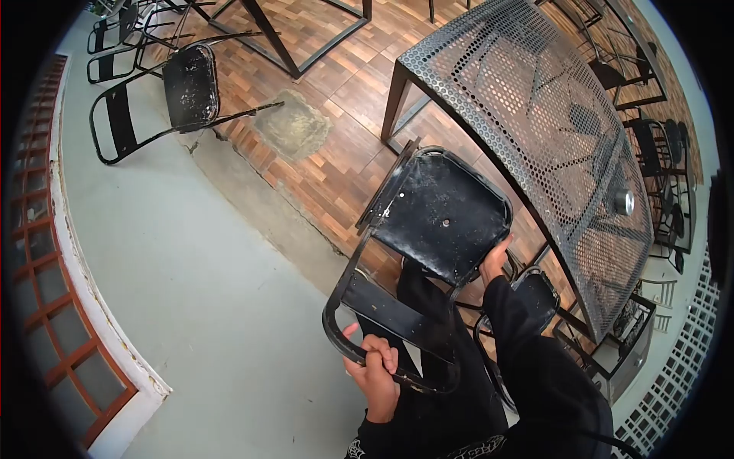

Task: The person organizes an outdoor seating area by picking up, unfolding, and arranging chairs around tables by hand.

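Chair (447,210) is being held beside the perforated table (535,153), its back rail being gripped by the left hand (372,375) and its seat edge by the right hand (495,262). Skin could be getting pinched if the seat is being folded, or the table knocked by a wide swing. White marks (478,447) on the clothing (566,390) are not being deciphered.

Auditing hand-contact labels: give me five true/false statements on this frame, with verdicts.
1. The left hand grips the backrest frame of the black chair. True.
2. A silver object sits on the perforated table. True.
3. The right hand is on the perforated table. False: it is at the black chair's seat edge.
4. The black chair's seat is unmarked. False: pale scuffs show.
5. Both sleeves are dark. True.
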`<move>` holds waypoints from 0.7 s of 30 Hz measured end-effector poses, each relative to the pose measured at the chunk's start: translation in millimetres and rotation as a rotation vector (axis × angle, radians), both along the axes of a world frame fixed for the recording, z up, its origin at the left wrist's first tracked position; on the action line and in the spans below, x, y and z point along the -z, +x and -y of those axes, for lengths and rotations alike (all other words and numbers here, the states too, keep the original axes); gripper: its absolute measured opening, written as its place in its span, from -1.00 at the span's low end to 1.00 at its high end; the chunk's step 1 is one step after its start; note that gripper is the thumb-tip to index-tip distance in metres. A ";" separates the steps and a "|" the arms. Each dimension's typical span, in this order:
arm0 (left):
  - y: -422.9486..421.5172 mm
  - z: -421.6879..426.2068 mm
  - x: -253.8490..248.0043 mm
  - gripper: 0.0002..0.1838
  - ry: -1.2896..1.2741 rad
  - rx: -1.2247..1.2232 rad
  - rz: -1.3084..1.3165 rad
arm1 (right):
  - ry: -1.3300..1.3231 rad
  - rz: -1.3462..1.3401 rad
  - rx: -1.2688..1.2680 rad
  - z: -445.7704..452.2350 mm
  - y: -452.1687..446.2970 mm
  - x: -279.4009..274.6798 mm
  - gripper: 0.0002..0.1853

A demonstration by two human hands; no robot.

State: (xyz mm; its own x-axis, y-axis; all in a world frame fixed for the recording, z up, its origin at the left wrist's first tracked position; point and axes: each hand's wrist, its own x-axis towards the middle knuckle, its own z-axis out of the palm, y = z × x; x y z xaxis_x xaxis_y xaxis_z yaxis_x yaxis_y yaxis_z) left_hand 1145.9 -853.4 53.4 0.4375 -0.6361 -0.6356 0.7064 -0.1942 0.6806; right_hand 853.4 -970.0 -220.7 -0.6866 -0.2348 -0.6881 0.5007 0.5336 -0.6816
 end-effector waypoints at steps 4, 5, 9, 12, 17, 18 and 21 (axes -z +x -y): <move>-2.0 16.0 -2.9 -0.45 -0.026 0.008 -0.019 | 0.181 -0.126 -0.064 -0.3 -9.9 24.6 0.10; 0.0 23.9 -1.2 -0.46 -0.015 -0.013 -0.001 | 0.141 -0.101 -0.070 5.0 -7.9 29.2 0.11; 1.0 42.2 6.9 -0.51 -0.011 0.019 0.072 | 0.244 -0.098 -0.225 20.9 -8.8 31.7 0.14; -4.9 52.1 12.8 -0.54 -0.004 0.022 0.114 | 0.357 -0.310 -0.282 30.4 -9.9 65.3 0.15; -9.9 72.6 19.4 -0.54 -0.011 -0.033 0.132 | 0.273 -0.215 -0.304 49.7 5.4 34.0 0.13; -11.0 74.9 18.7 -0.55 -0.002 -0.045 0.128 | 0.254 -0.237 -0.283 48.8 0.3 47.4 0.12; -17.4 73.9 18.4 -0.54 -0.006 -0.046 0.113 | 0.239 -0.239 -0.294 44.7 -11.6 64.9 0.03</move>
